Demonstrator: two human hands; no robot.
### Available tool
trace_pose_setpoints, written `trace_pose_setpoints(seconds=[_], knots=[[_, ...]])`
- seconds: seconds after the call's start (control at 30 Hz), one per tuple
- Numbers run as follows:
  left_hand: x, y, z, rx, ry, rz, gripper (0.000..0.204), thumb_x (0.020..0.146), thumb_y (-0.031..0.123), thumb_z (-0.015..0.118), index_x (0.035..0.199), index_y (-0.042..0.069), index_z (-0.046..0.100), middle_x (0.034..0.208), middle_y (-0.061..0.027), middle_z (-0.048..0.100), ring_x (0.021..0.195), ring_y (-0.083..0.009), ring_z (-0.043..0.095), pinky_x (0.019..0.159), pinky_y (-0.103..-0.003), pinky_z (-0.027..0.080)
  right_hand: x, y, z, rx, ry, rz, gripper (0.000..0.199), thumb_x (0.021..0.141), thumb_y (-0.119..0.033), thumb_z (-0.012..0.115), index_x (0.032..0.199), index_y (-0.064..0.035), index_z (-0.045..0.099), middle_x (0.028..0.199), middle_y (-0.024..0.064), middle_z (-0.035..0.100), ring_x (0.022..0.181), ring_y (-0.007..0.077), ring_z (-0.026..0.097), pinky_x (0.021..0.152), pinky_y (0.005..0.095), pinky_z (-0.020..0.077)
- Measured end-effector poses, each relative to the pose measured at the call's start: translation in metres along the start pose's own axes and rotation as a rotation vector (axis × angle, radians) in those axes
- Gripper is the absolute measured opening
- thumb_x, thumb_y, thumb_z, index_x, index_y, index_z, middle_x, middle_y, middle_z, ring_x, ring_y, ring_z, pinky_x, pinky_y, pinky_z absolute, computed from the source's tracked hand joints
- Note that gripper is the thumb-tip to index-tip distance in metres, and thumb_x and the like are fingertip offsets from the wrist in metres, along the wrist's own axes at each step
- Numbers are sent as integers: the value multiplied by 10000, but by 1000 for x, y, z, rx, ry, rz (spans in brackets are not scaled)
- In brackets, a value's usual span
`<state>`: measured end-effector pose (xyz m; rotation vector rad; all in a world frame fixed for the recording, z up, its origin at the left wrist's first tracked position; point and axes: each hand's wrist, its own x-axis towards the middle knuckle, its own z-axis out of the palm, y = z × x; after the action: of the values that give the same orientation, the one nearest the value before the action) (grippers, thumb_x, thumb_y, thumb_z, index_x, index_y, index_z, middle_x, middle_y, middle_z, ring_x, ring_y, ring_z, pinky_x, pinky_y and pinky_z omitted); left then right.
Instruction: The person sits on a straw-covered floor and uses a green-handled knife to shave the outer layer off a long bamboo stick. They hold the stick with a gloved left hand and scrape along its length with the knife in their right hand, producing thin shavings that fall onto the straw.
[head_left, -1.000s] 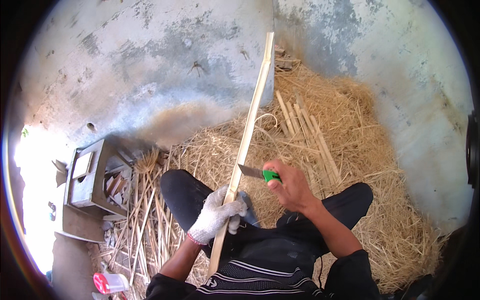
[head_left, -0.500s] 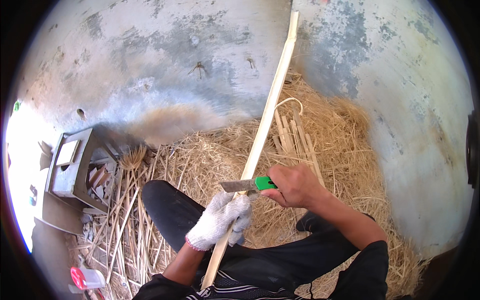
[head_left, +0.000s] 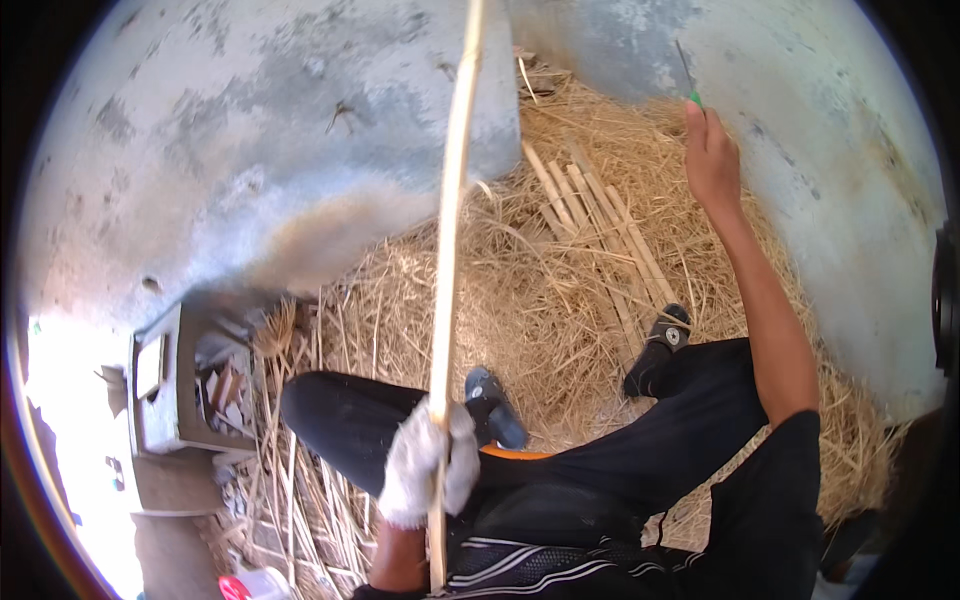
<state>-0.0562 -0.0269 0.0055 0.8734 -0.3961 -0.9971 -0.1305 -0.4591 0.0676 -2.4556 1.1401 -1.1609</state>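
Note:
A long pale bamboo strip (head_left: 450, 230) stands up from my lap and runs past the top of the picture. My left hand (head_left: 425, 465), in a white knit glove, is closed around its lower part. Out to the far right, well apart from the strip, my bare right hand (head_left: 713, 160) is raised and closed on a knife with a green handle (head_left: 694, 98). The knife's thin blade (head_left: 684, 65) points up and away, seen nearly edge-on against the wall. Most of the handle is hidden inside my fist.
Pale shavings (head_left: 390, 290) cover the floor. Several split bamboo pieces (head_left: 600, 215) lie beyond my feet, with thin strips (head_left: 290, 480) heaped at left. A grey box-like stand (head_left: 185, 375) and red-lidded container (head_left: 255, 584) are at left. Stained walls (head_left: 280, 120) rise behind.
My right hand has swung up and right with the knife, away from the strip. The strip now stands more upright, its top leaning less to the right. My view has shifted.

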Motion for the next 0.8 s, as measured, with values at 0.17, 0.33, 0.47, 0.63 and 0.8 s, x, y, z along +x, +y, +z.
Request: trace_pose_setpoints(seconds=[0.17,0.33,0.47,0.63,0.8], knots=[[29,7,-9,-125,48,-79,266,883,216,608,991,-1,497,485,-73,432,281,-194,405,246,-301,362,-95,-64,2,523,-147,-651,328,996,-368,506,1078,-60,582,613,10,556,422,119,464,363,274,359],[23,3,-1,-90,20,-195,421,916,351,595,1070,-38,550,499,-78,492,289,-134,387,278,-244,333,-164,-108,-2,449,-591,-855,423,942,-500,549,881,-82,549,578,52,494,444,206,538,401,341,420],[23,0,8,-109,3,-223,415,950,359,555,1067,-39,562,482,-71,491,295,-124,395,288,-240,314,-177,-111,9,312,-522,-887,479,928,-556,530,808,-91,515,549,51,486,405,204,520,362,351,406],[25,-6,6,-144,-65,-194,287,1011,380,450,914,113,491,436,-20,361,279,-127,303,270,-256,244,-173,-99,28,195,-291,-994,516,937,-588,483,780,-98,502,534,36,486,367,167,487,305,357,362],[15,-10,6,-147,-6,-196,305,992,368,508,870,94,455,458,-3,357,281,-115,328,266,-249,272,-128,-73,71,-137,-136,-625,366,1002,-395,489,842,-81,588,560,81,562,468,167,566,368,294,421]])
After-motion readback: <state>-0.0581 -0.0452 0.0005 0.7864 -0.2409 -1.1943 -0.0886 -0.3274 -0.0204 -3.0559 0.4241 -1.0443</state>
